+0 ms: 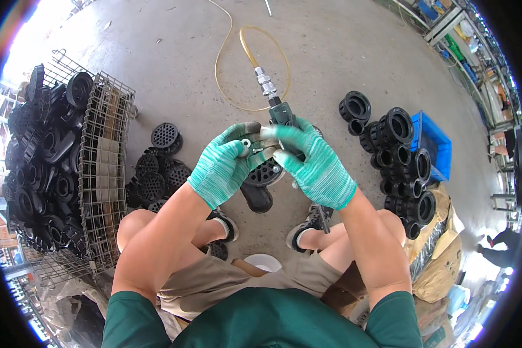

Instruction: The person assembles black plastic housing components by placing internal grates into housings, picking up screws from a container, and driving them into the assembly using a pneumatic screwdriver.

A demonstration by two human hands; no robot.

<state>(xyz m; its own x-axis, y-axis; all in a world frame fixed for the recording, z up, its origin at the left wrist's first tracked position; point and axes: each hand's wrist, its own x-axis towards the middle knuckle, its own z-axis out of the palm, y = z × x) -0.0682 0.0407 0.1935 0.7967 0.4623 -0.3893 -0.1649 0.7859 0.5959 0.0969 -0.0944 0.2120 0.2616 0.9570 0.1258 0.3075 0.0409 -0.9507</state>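
My left hand (219, 173), in a green and white knitted glove, is closed with its fingers pinching small metal hardware. A round metal nut or washer (246, 143) and a small bolt (257, 151) show at its fingertips. My right hand (323, 169), gloved alike, is wrapped round a dark green air tool (282, 113), its fingers partly blurred and reaching toward the left fingertips. Below the hands is a round black slotted grate (263, 174), partly hidden by them. A black curved pipe piece (257, 198) extends from under it.
A wire cage (107, 145) heaped with black fittings stands at the left, beside stacked round grates (151, 184). Black pipe fittings (401, 155) and a blue crate (437, 145) are at the right. A yellowish air hose (217, 64) loops over the concrete floor (174, 69).
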